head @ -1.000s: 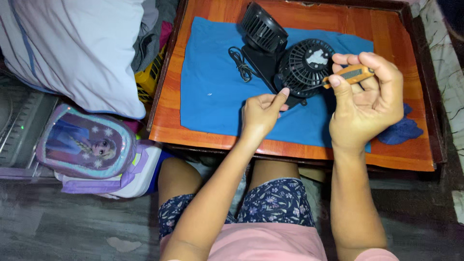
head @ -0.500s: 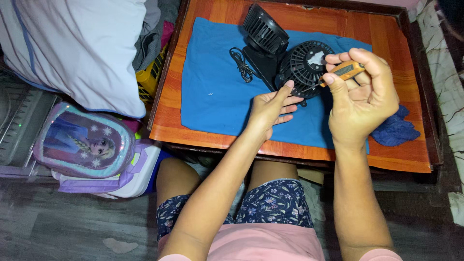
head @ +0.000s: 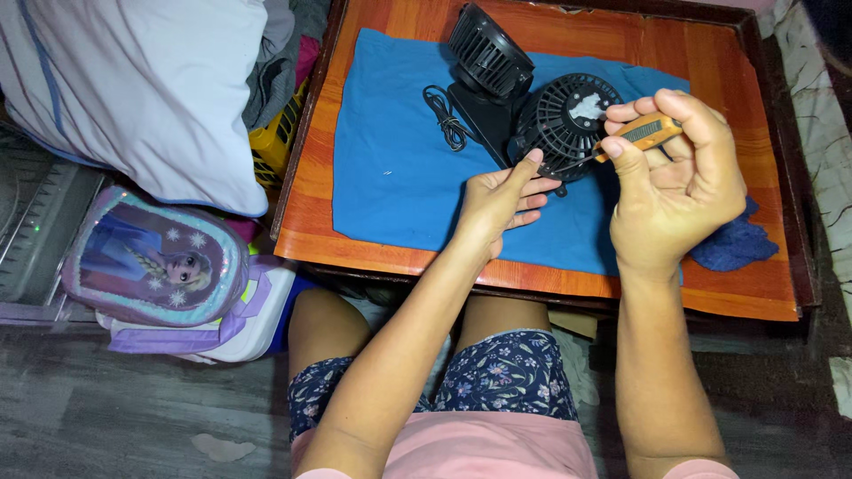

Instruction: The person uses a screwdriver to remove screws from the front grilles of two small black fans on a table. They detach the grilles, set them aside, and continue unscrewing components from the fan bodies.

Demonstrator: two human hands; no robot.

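Right hand (head: 674, 186) up over the table's far side, fingers curled, thumb and fingertips pinching the orange handle of a screwdriver (head: 641, 133). The thin shaft runs down and to the left from that grip, its tip against the lower rim of the near fan (head: 568, 124). Left hand (head: 497, 206) sits just left of that tip, palm up, fingers loosely bent, index finger stretched out and touching the fan's lower left edge; it grips nothing that can be seen.

The fan is a black double unit: the near head, round with a slotted grille and a pale patch at its centre, lies between the two hands and just beyond them. The second head (head: 490, 51) stands further off, beyond the left hand, tilted on the shared black base. A coiled black cord (head: 442, 113) lies just left of that base, beyond the left hand.

All of it rests on a blue cloth (head: 399, 168) spread under both hands, on an orange-brown table (head: 311, 204). A crumpled darker blue rag (head: 735, 244) lies to the right of the right wrist, partly behind the hand.

Well off to the left of the left arm, down on the floor: a white pillow (head: 142, 89) and a purple bag (head: 155, 262) with a cartoon picture.
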